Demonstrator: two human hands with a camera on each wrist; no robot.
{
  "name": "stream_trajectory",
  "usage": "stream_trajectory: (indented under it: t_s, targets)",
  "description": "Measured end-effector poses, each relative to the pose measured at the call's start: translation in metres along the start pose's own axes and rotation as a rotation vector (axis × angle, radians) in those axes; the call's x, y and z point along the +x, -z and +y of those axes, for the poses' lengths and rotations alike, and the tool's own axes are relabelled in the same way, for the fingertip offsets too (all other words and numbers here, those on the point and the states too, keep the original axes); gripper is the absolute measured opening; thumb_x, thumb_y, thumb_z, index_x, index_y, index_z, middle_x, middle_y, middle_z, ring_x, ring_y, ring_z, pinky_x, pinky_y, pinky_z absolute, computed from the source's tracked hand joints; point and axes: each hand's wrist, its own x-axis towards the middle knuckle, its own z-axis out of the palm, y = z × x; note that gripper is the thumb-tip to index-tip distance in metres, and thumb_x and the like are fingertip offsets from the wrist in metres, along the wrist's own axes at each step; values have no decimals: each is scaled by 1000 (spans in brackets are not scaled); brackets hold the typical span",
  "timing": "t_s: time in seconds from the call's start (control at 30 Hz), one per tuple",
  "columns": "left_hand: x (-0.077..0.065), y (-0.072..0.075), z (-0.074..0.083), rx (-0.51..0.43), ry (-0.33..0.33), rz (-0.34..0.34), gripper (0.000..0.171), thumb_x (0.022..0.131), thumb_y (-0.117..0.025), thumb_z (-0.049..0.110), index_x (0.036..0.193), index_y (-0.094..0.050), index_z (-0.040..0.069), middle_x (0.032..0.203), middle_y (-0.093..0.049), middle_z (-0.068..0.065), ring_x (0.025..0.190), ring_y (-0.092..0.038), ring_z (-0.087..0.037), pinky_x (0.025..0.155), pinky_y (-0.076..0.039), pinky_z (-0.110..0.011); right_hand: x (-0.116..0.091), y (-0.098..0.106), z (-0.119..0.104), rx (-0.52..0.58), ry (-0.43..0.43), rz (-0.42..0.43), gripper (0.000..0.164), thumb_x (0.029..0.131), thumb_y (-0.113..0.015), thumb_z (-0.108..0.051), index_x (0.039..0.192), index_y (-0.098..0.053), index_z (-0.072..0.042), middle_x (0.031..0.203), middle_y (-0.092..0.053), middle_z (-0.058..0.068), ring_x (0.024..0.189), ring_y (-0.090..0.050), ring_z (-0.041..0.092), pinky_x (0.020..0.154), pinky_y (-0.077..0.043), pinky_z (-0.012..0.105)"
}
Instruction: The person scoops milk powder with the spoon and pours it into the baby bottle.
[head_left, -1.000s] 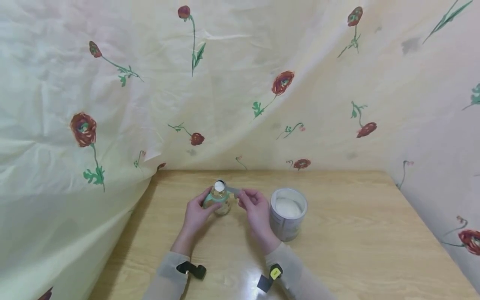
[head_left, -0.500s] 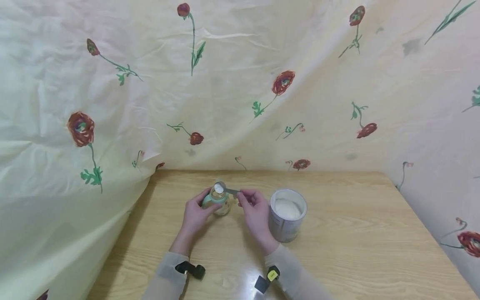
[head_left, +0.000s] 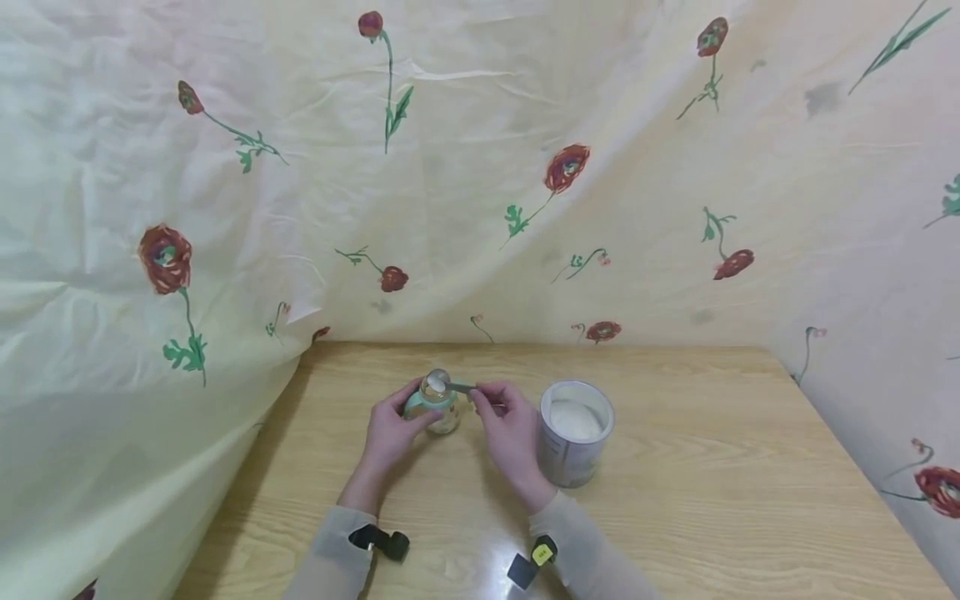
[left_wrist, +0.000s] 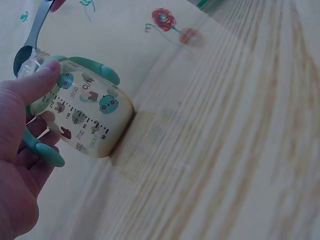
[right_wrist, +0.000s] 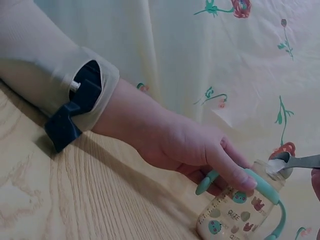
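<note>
A clear baby bottle (head_left: 448,419) with mint-green handles stands upright on the table. My left hand (head_left: 390,427) grips it near the neck, with the thumb across the front in the left wrist view. The bottle (left_wrist: 82,112) bears measuring marks and cartoon prints. In my right hand (head_left: 513,435) the handle of a grey measuring scoop (head_left: 459,387) is pinched. The scoop's bowl is tipped at the bottle's open mouth, and white powder (right_wrist: 275,165) shows there in the right wrist view. Only the right fingertips appear at the edges of the wrist views.
Just right of the right hand stands an open tin (head_left: 573,457) with white powder inside. The wooden table (head_left: 720,467) reaches back to a hanging cloth (head_left: 450,208) printed with red flowers. Dark camera mounts sit on both wrists.
The scoop's bowl has come down slightly and tilted further into the bottle's mouth, and less white powder shows in it. The left hand and the bottle stay nearly in place.
</note>
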Motion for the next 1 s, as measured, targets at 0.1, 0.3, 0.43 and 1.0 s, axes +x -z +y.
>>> stream_trajectory:
  t_s: [0.1, 0.3, 0.43, 1.0]
  targets:
    - [1, 1, 0, 1, -5, -2, 71, 85, -94, 27, 148, -64, 10, 148, -65, -11, 140, -58, -34, 121, -41, -55, 1, 1, 1, -55, 76, -11, 10, 97, -78, -3, 107, -75, -4, 99, -79, 7, 85, -76, 28, 76, -64, 25]
    - [1, 3, 0, 7, -23, -6, 73, 84, -95, 28, 147, -65, 8, 147, -65, -12, 139, -59, -35, 120, -43, -54, 3, 3, 5, -212, 290, -22, 10, 95, -80, -2, 104, -76, -5, 99, -81, 6, 85, -78, 22, 77, -65, 27]
    - [1, 6, -1, 7, -36, -16, 71, 84, -94, 28, 146, -66, 11, 147, -66, -10, 138, -59, -33, 119, -44, -52, 4, 4, 7, -293, 374, -21, 11, 94, -81, -2, 103, -77, -6, 98, -81, 5, 83, -77, 18, 75, -65, 30]
    - [3, 9, -11, -41, -112, -38, 57, 92, -86, 16, 145, -66, 8, 145, -66, -9, 137, -60, -31, 119, -45, -50, 3, 7, 5, -408, 526, -85, 14, 91, -83, 3, 100, -77, -5, 97, -80, 7, 84, -75, 19, 77, -65, 27]
